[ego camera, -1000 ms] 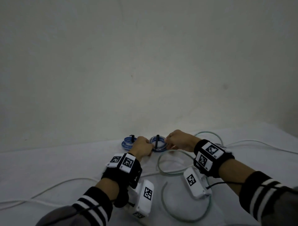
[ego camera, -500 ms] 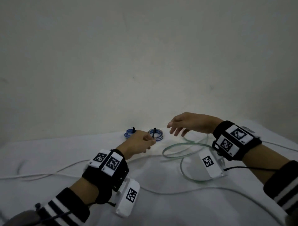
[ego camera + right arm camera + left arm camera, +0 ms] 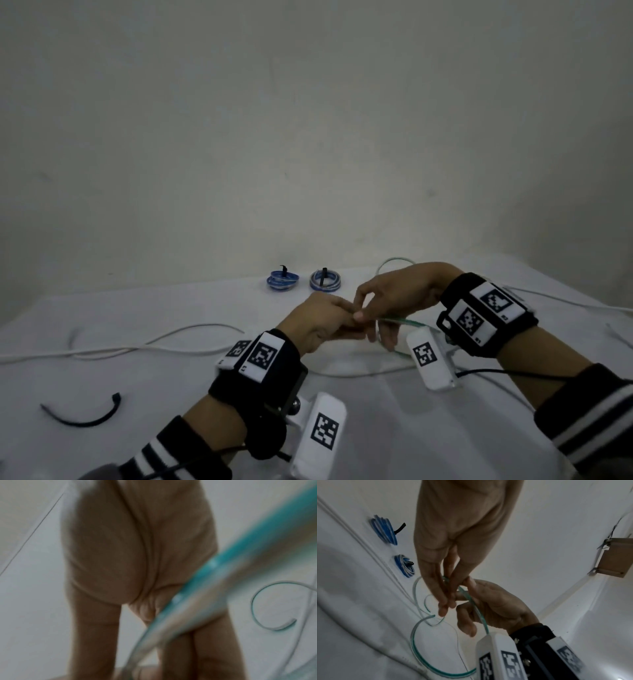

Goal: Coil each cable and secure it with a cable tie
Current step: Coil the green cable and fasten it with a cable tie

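Note:
Two blue cable coils (image 3: 283, 280) (image 3: 325, 280), each bound with a black tie, lie at the back of the table by the wall. My left hand (image 3: 337, 317) and right hand (image 3: 373, 301) meet in mid-table, lifted a little, both holding a loose green cable (image 3: 400, 321). In the left wrist view the left hand (image 3: 447, 601) has the green cable (image 3: 476, 609) pinched between its fingers, and the right hand (image 3: 488, 601) curls round it just beyond. The cable's remaining length curves on the cloth (image 3: 414, 639). The right wrist view is blurred, with the green cable (image 3: 240, 545) crossing the palm.
A spare black cable tie (image 3: 85, 414) lies at the front left. A long white cable (image 3: 154, 346) snakes across the white cloth, and another white cable (image 3: 582, 305) runs at the right. A wall stands right behind the coils. A wooden box (image 3: 614, 557) hangs on it.
Both hands left the second tied blue coil and drew back toward me. The right hand swung over the green cable, and both hands now hold it together.

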